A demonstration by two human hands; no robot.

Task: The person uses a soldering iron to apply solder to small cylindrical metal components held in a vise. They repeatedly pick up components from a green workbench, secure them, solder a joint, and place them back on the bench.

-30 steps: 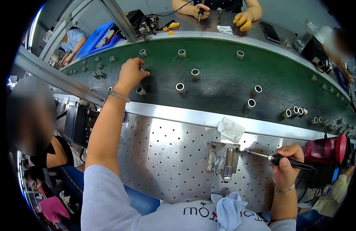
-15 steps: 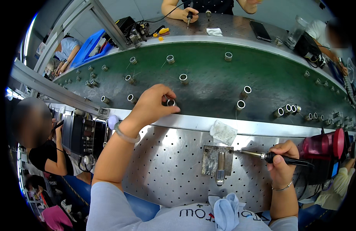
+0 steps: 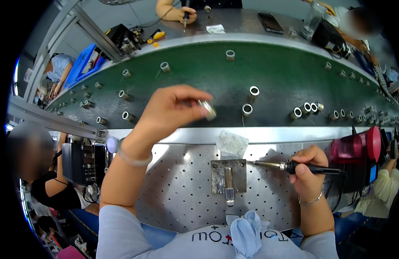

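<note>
The room is crossed by a smooth green belt dotted with metal tubes. Beside it is set a shiny, perforated metal worktop, over which a black-handled soldering iron is gripped by the right hand. A scuffed, square metal plate is borne there. Over the belt, a short metal cylinder is pinched between thumb and fingers by the left hand.

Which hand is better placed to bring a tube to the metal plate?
Likely the left hand: it holds a metal tube over the belt, while the right hand grips a soldering iron.
</note>
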